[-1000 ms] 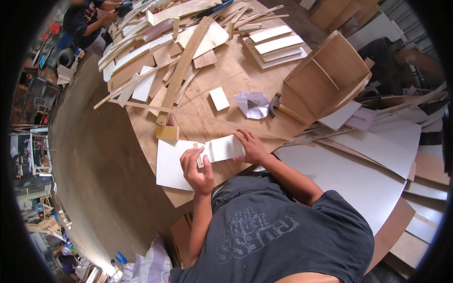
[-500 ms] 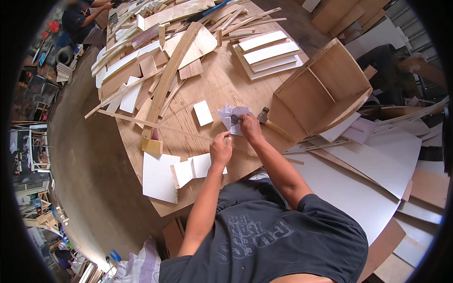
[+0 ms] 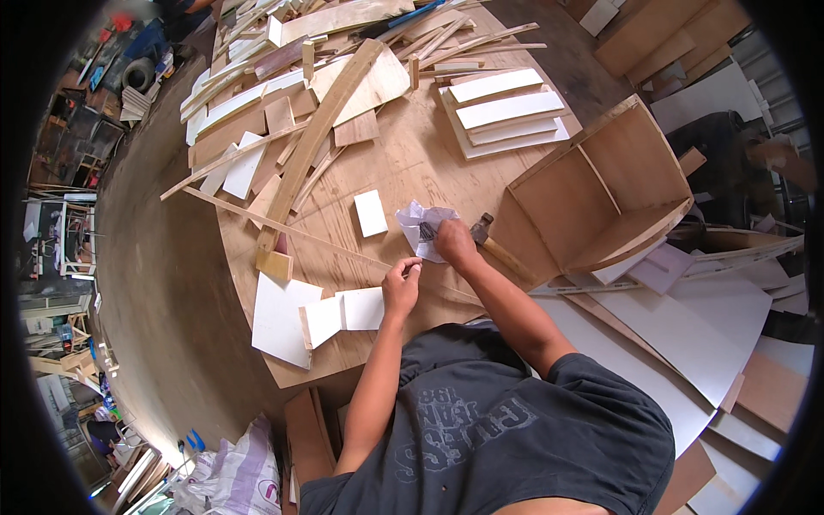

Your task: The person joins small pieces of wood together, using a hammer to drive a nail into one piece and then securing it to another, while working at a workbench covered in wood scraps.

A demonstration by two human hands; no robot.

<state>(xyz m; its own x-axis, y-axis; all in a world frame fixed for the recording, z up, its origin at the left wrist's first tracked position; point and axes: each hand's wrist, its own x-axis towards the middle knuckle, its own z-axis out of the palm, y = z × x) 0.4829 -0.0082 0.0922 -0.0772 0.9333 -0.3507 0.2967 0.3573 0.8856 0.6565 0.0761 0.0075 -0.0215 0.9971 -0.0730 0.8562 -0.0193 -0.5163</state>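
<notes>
A crumpled white paper [image 3: 411, 218] lies opened on the wooden tabletop, with a small heap of thin dark pieces, like nails, in its middle. My right hand [image 3: 455, 243] is over the paper's right side, its fingers bent down at the heap; their tips are hidden. Just nearer to me, my left hand [image 3: 401, 287] is closed in a pinch, and whatever is between the fingertips is too small to name. A hammer [image 3: 505, 256] with a wooden handle rests right of my right hand. Beyond my left hand lies a small white block [image 3: 371, 214].
Joined white boards [image 3: 343, 313] and a white panel [image 3: 279, 319] lie at the near left. An open wooden box [image 3: 601, 193] stands at the right. Stacked white boards [image 3: 511, 112] lie beyond, and a long plank [image 3: 322, 142] crosses the wood scraps at left.
The view has shifted slightly. My right hand has bent further down over the dark pieces in the paper. My left hand has drawn a little toward me, still pinched.
</notes>
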